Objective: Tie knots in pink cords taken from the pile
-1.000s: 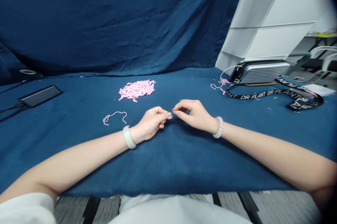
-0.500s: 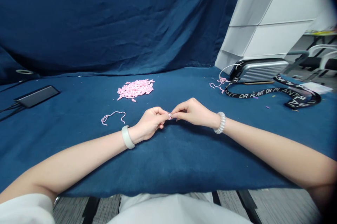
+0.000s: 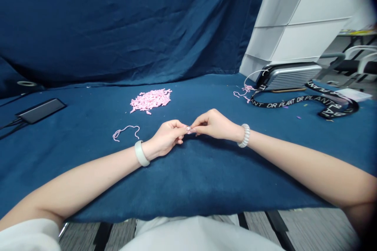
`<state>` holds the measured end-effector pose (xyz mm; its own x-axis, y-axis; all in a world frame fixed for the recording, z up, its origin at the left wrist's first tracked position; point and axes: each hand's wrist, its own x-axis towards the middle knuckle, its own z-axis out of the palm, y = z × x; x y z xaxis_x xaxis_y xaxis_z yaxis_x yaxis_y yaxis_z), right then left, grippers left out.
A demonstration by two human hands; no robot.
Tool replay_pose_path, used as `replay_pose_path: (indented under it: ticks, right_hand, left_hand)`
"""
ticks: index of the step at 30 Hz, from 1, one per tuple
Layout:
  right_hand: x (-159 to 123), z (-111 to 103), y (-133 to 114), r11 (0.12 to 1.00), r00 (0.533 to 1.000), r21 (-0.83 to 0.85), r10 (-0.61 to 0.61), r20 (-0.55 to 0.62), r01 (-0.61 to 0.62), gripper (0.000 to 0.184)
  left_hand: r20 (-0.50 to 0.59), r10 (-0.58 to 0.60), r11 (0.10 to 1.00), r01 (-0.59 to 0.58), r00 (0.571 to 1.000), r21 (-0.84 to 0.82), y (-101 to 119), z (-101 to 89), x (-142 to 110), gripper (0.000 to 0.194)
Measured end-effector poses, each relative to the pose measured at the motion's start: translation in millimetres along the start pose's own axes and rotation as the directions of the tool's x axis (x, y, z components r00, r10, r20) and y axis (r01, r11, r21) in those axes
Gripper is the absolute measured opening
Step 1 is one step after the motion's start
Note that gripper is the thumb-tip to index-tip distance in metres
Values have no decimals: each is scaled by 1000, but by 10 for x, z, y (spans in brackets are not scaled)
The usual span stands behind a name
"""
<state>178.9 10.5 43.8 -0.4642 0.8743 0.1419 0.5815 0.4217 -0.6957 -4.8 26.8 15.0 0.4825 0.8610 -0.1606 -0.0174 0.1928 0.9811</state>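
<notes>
My left hand (image 3: 166,138) and my right hand (image 3: 215,124) meet over the blue cloth, their fingertips pinching a small pink knotted piece of yarn (image 3: 188,128) from both sides. Most of that piece is hidden by my fingers. Left of my left hand lies a loose pink yarn strand (image 3: 125,132), not touching it. Farther back sits a heap of short pink yarn pieces (image 3: 150,100). A pale band circles my left wrist, and a white coil bracelet (image 3: 244,135) circles my right.
The blue cloth (image 3: 188,176) covers the table. A black phone (image 3: 40,110) with cables lies back left. Back right are a silver ribbed case (image 3: 288,77), a black "DR PLANT" lanyard (image 3: 303,100) and tangled pink strands (image 3: 244,93). A white panelled structure (image 3: 297,19) rises behind.
My right hand has moved left, and its fingers have closed onto the pink piece that my left hand pinches. The view has drifted slightly.
</notes>
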Motion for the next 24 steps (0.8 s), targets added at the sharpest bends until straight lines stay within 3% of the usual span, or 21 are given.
replay_pose_path:
  ticks: [6, 14, 24]
  right_hand:
    - [10, -10, 10, 999, 997, 6, 48, 54, -49, 28]
    - [-24, -44, -54, 926, 979, -328, -146, 140, 185, 24]
    - [-79, 78, -98, 773, 967, -595, -96, 238, 223, 20]
  left_hand:
    - [-8, 1, 1000, -1, 1000, 29, -9, 8, -3, 33]
    - [33, -41, 993, 38, 999, 108, 14, 30, -20, 32]
    - [77, -183, 983, 179, 980, 47, 96, 29, -37, 21]
